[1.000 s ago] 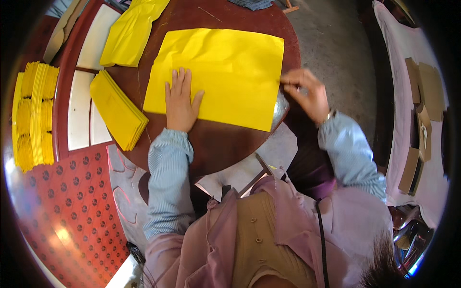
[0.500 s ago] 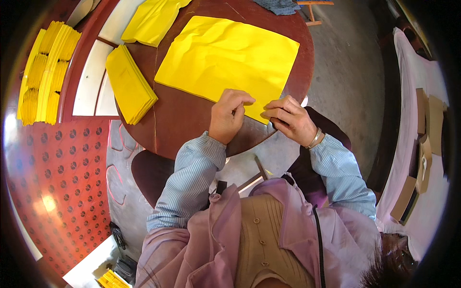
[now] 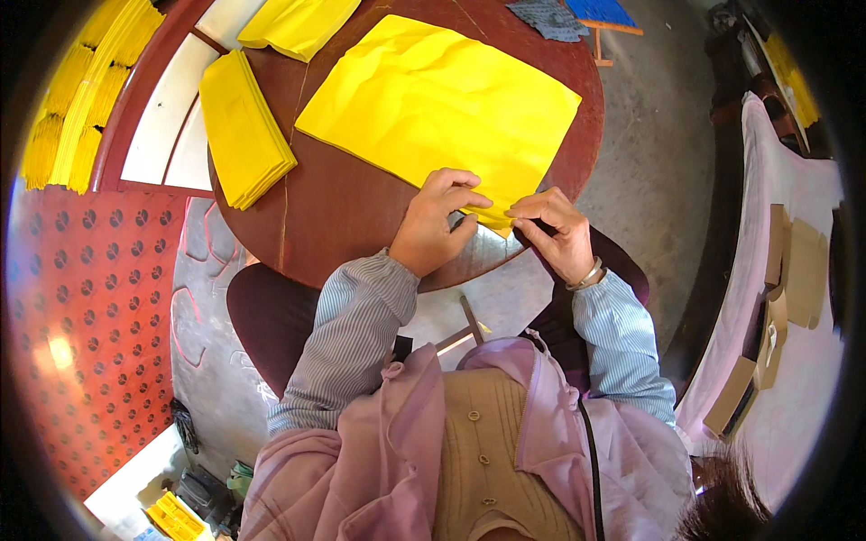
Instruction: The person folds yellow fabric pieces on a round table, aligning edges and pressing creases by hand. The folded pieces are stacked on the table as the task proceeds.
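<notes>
Yellow, flat and roughly rectangular, a creased sheet (image 3: 442, 99) lies across the round, dark red-brown table (image 3: 343, 198) in the head view, its nearest corner close to the table's near edge. At that corner, the right hand (image 3: 557, 236) pinches the sheet between thumb and forefinger. Just beside it, the left hand (image 3: 437, 221) has its fingers bent over the sheet, thumb apart from them; whether it grips cannot be told. Toward the table's left edge sits a long folded yellow stack (image 3: 244, 131); a crumpled blue-grey cloth (image 3: 548, 18) lies at the far edge.
</notes>
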The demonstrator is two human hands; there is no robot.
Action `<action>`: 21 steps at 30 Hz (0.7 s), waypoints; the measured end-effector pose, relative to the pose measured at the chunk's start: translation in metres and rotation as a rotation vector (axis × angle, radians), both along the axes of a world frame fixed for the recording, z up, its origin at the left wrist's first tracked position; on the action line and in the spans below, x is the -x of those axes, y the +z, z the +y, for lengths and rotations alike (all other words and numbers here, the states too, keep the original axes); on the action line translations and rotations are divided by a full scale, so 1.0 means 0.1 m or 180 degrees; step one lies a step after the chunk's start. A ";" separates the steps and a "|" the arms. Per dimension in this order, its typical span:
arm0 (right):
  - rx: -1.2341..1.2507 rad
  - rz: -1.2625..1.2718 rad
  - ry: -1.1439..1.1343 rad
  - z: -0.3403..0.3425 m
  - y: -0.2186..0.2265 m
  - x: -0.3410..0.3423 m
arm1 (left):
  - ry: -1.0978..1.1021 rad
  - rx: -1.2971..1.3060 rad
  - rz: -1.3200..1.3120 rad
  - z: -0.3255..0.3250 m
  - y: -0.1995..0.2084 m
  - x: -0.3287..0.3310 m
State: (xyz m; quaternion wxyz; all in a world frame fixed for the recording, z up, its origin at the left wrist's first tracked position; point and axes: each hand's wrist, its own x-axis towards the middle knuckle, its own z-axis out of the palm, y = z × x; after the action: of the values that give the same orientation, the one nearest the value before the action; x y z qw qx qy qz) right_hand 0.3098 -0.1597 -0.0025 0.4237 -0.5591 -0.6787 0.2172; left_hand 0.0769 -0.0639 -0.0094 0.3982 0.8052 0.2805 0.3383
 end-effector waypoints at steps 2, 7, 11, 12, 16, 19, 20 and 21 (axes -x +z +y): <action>0.0028 0.0169 -0.0105 0.00 -0.01 0.03 | -0.0002 -0.0056 -0.0012 0.00 -0.01 0.00; -0.0039 0.0261 -0.0339 -0.05 -0.04 0.11 | 0.0366 0.0002 0.0029 -0.04 -0.06 -0.08; 0.0163 0.0385 -0.0545 -0.12 -0.04 0.16 | 0.0629 0.0375 -0.0129 -0.06 -0.08 -0.14; 0.0198 0.0449 -0.0525 -0.12 -0.04 0.16 | 0.0652 0.0530 -0.0079 -0.05 -0.08 -0.14; -0.0106 -0.0017 -0.0194 -0.12 -0.03 0.12 | 0.0670 0.0725 0.0007 -0.05 -0.07 -0.15; -0.0033 -0.0081 -0.0115 -0.11 -0.02 0.10 | 0.0632 0.0598 0.0012 -0.05 -0.07 -0.14; -0.0020 -0.0063 -0.0122 -0.10 -0.02 0.10 | 0.0625 0.0567 0.0028 -0.05 -0.07 -0.14; -0.0006 -0.0043 -0.0129 -0.10 -0.02 0.09 | 0.0595 0.0546 0.0025 -0.05 -0.08 -0.14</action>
State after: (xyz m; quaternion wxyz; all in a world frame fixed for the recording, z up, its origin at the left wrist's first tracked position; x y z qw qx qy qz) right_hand 0.3006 -0.1696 -0.0046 0.4239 -0.5738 -0.6703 0.2042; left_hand 0.0904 -0.0689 -0.0169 0.4312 0.7399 0.3838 0.3455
